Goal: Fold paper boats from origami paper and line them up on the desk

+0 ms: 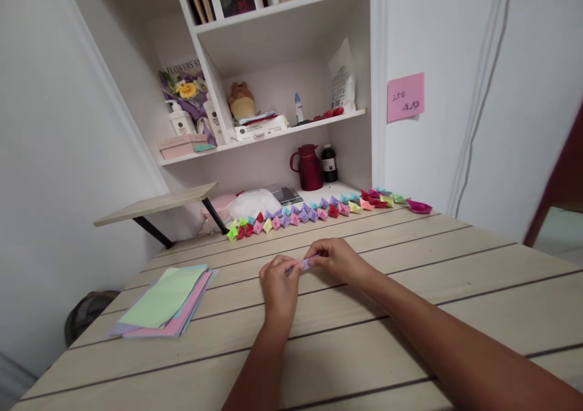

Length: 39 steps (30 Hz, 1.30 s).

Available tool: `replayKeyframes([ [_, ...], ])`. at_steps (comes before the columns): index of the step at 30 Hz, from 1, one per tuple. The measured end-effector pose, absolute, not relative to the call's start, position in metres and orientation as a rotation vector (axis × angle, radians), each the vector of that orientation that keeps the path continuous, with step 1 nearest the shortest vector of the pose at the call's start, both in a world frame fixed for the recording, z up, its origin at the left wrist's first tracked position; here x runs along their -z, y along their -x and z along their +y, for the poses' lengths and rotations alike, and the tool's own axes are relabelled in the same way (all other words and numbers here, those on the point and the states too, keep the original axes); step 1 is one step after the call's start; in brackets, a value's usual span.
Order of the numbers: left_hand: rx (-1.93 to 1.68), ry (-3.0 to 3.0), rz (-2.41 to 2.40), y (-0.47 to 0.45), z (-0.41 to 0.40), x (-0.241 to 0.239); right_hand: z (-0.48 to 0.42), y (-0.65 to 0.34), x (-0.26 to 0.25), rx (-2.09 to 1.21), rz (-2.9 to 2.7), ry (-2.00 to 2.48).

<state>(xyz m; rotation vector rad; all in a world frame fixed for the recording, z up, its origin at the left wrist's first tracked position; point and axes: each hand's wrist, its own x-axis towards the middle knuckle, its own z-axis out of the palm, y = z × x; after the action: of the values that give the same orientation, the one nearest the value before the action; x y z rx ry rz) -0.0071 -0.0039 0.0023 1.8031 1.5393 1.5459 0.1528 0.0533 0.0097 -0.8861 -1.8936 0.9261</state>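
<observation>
Between my two hands, just above the table's middle, is a small piece of folded purple paper [306, 264]. My left hand [280, 277] pinches its left end with thumb and fingers. The right end sits in the grip of my right hand [334, 259], whose thumb and forefinger are pressed together. Fingers cover most of the paper, so its full shape is hidden. Beyond the hands, rows of small folded paper boats [294, 219] in many colours line the far edge. To the left lies a stack of coloured paper sheets [166, 298], a pale green one on top.
The slatted wooden table [364, 350] carries a small raised wooden stand [157, 204] at its far left. White shelves [282, 129] behind hold a red jug [310, 168], a dark bottle [328, 163] and other items. A pink note [405, 97] sticks to the wall.
</observation>
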Motion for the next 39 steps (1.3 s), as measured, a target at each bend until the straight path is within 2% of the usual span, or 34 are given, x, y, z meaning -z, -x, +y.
replayKeyframes([
  [9, -1.523, -1.899, 1.542, 0.002, -0.009, -0.003, 0.05, -0.158, -0.016, -0.839, -1.992, 0.926],
  [21, -1.664, -1.298, 1.352, 0.009, 0.001, 0.0, 0.059, -0.153, -0.004, -1.148, -1.671, 0.974],
  [27, -1.511, -1.286, 1.182, -0.004, 0.0, 0.001, 0.052, -0.15, -0.008, -1.271, -1.588, 0.895],
  [39, -1.473, -1.363, 1.189, -0.001, -0.006, -0.002, 0.047, -0.149, -0.012, -1.29, -1.619, 0.877],
])
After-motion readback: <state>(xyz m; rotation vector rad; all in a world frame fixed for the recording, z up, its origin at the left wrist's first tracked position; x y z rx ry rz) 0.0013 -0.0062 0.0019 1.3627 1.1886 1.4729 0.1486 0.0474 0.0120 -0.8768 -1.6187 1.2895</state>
